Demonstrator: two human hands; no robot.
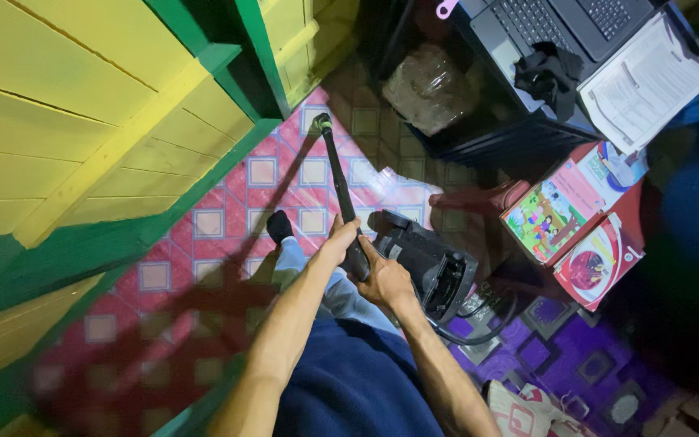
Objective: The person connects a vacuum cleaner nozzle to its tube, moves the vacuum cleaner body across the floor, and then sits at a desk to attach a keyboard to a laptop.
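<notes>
Both hands, left and right, clamped around black vacuum wand, nozzle down on patterned floor covering by the yellow-green wall; risk: trailing hose may drag the canister into the books.

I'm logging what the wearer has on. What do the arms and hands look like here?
Both forearms are bare, with no sleeves in view. The left hand and right hand wear no gloves; no watch, ring or bracelet shows. Dim light hides finer detail.
</notes>
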